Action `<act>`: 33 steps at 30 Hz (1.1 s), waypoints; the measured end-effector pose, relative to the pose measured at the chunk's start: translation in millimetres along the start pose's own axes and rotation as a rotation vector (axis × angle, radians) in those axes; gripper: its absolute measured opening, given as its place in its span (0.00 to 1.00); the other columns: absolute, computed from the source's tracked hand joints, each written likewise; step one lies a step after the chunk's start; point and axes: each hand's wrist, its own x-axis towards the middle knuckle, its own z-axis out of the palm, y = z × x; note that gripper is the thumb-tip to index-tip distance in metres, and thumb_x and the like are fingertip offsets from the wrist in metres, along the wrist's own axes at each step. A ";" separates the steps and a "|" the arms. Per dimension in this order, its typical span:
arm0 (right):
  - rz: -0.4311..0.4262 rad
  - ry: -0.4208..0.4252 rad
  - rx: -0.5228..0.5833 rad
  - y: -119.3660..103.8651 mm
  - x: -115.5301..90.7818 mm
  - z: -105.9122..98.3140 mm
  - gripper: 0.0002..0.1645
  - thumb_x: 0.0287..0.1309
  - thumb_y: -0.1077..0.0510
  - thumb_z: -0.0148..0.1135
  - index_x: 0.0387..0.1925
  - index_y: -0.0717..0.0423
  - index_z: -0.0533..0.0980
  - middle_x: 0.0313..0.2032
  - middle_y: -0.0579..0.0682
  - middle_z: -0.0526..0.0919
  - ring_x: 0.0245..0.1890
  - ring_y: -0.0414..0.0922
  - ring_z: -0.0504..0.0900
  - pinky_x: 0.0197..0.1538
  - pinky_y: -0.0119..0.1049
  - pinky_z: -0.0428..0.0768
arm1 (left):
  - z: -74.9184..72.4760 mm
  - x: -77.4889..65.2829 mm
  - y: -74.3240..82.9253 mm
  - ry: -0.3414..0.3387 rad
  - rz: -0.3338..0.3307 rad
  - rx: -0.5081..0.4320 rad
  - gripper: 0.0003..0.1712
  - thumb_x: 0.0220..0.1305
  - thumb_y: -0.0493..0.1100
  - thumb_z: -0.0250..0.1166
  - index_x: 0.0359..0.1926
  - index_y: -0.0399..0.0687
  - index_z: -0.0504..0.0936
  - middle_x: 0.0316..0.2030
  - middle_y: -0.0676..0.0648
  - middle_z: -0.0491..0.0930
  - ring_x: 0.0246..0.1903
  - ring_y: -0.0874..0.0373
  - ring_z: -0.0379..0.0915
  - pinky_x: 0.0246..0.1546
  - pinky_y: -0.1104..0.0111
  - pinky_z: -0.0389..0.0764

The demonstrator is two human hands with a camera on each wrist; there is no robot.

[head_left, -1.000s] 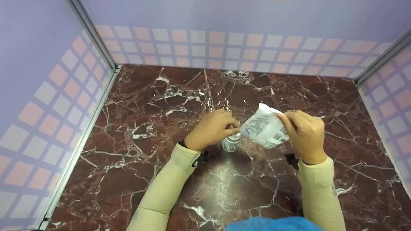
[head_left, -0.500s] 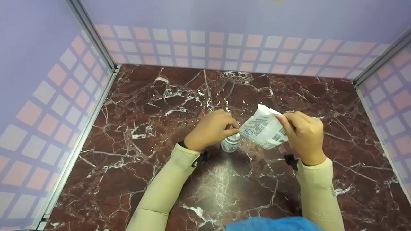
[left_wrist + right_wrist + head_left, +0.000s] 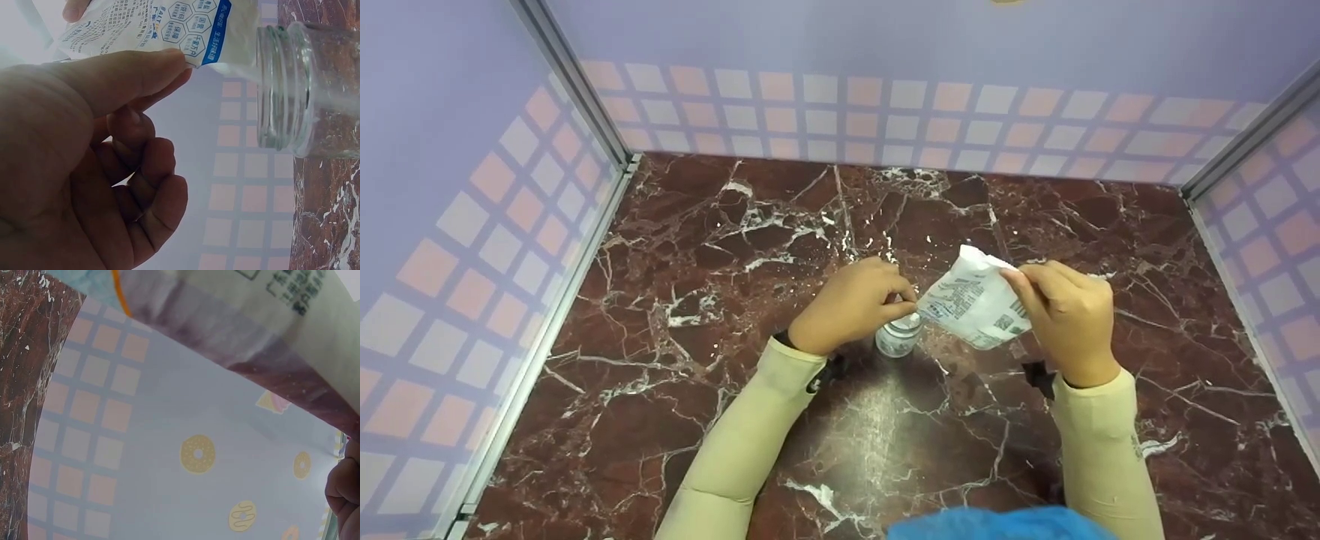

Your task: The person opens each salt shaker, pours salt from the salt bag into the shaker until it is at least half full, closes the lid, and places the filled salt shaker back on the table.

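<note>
Pinching the white bag (image 3: 979, 306) by one corner, the left hand (image 3: 851, 306) has the clear jar (image 3: 897, 345) upright at its half past four, a white stream (image 3: 239, 70) entering the mouth. The bag slants at the jar's two o'clock; at three o'clock from it, the right hand (image 3: 1069, 315) pinches its edge.

Tabletop (image 3: 960, 450): dark red-brown marble pattern with white veining; a pale glare streak lies near its centre. Three panels border it: back wall (image 3: 780, 37), left wall (image 3: 427, 82) and right wall (image 3: 1276, 196), all lilac with bands of pink and whitish squares (image 3: 864, 124). Grey corner posts (image 3: 576, 79) stand where panels meet. A pale strip (image 3: 541, 352) runs along the left panel's foot. Right wrist view shows printed doughnuts (image 3: 187, 454) and a pink-topped cone (image 3: 273, 401) on the lilac surface.
</note>
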 end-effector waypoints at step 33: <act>0.024 -0.011 0.037 5.6 0.9 2.8 0.30 0.70 0.42 0.64 0.22 0.63 0.83 0.17 0.54 0.80 0.14 0.47 0.72 0.22 0.34 0.67 | -0.3 1.1 -2.0 -0.004 0.031 0.021 0.11 0.71 0.53 0.67 0.42 0.54 0.90 0.40 0.55 0.88 0.41 0.58 0.80 0.49 0.65 0.80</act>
